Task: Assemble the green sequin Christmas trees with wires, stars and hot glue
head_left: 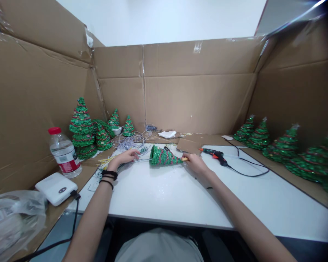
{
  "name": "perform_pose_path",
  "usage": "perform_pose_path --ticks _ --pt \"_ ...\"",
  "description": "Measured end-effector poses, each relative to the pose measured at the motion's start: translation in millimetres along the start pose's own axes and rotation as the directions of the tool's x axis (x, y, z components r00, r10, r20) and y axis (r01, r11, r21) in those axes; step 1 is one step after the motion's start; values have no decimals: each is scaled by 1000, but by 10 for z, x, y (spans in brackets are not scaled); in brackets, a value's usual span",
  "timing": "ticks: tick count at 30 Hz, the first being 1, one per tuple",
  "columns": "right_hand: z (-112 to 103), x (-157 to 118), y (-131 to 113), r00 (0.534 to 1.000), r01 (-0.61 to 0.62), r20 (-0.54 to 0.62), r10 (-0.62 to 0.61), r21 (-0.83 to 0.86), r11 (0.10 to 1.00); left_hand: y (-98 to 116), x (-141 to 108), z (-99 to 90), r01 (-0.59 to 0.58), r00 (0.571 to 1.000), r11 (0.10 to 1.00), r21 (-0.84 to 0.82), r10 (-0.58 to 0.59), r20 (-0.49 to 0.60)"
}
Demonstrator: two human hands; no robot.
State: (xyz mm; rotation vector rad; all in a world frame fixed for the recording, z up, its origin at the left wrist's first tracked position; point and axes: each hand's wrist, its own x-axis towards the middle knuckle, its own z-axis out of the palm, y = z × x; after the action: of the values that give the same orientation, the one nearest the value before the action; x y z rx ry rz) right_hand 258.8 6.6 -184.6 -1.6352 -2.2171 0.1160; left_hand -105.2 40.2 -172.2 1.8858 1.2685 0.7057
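A small green Christmas tree point(165, 156) with reddish garland lies on its side, its wide open base to the left. My right hand point(194, 162) is closed at its narrow tip, where a short orange-tan piece shows by the fingers. My left hand point(128, 156) is left of the base, fingers loosely apart. Thin wires point(144, 159) run from the base to beneath that hand. More loose wires point(132, 140) lie tangled behind and left of it. A black looped handle point(167, 149) shows behind the tree.
A hot glue gun point(220, 157) with its black cord lies right of my right hand. Finished trees point(258, 135) line the right side; others point(82, 127) stand at left. A water bottle point(64, 153), white box point(57, 188) and plastic bag point(15, 222) sit left. Cardboard walls point(196, 98) surround the table.
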Motion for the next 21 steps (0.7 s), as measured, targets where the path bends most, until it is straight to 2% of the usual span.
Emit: perform_pose_path --ticks 5,12,21 --pt "-9 9 129 999 -42 -14 42 -2 999 79 -5 69 18 997 1000 -22 -16 80" --pt "-1 21 139 999 -47 -4 47 2 999 84 21 153 19 992 999 -31 -15 129" --pt "-15 16 129 999 -52 14 52 1 999 67 42 171 6 990 1000 -25 -3 142"
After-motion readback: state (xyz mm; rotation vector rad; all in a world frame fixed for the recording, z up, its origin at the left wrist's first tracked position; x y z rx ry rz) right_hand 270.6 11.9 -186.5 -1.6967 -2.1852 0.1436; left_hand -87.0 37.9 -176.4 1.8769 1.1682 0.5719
